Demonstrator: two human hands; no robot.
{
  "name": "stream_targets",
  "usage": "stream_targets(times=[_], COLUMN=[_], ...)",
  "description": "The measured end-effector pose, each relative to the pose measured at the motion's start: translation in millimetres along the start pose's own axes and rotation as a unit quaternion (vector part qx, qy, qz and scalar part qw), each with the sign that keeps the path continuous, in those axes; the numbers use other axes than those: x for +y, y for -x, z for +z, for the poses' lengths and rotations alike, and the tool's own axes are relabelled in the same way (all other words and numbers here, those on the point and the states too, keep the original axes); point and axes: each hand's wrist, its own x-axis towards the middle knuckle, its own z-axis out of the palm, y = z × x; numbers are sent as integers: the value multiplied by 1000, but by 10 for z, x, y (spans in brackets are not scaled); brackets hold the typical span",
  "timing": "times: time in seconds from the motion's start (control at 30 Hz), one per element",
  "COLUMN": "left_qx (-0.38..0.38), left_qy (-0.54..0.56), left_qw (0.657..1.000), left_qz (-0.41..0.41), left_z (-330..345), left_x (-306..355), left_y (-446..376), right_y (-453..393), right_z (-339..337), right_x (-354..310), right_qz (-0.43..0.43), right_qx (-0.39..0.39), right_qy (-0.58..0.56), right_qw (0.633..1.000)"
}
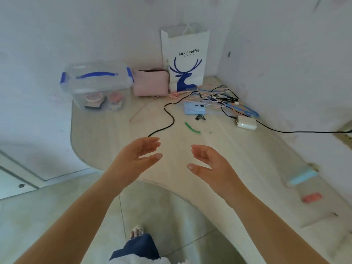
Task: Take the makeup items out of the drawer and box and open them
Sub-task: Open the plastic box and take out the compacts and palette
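Left hand (137, 155) and right hand (207, 164) hover above the table (219, 149), fingers relaxed, grasping nothing; lidded clear box (97, 84) with makeup items stands far-left against the wall

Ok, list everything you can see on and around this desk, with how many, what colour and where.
Clear plastic storage box with blue handle and latches: one, lid on, back left of the desk, pink items inside.
Pink fabric pouch: one, right of the box, against the wall.
White paper bag with blue deer print: one, upright in the back corner.
Tangle of black, pink and blue cables: one heap, in front of the bag.
Light blue small device: one, under the tangle's edge.
White charger block: one, right side.
Green strip: one, mid desk.
Pale wooden desk: one.
Left hand: open, empty, above the desk's front edge.
Right hand: open, empty, beside it.
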Motion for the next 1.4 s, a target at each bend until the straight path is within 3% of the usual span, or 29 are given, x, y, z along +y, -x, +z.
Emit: stream_targets(times=[0.4, 0.73, 1.0, 1.2, 1.4], left_qx=[126, 184, 326, 211, 108], left_qy=[7, 32, 30, 108, 107], left_qw=[988, 970, 928, 950, 969], left_qz=[-95, -155, -178, -202, -193], left_z=[-2079, -2540, -2929, -3373, -3676], left_x=[-362, -609, -895, -1045, -1121], left_y=[-1392, -1972, -2345, -2806, -3147], right_y=[-2286, -3333, -4061, -4465, -4536], right_z=[1446, 1683, 1808, 2038, 2247], right_x=[-451, -513, -729, -792, -703], right_qz=[39, 48, 4, 104, 190], right_qx=[-68, -83, 60, 56, 94], right_qy=[-56, -75, -28, -4, -119], right_qw=[995, 993, 998, 993, 970])
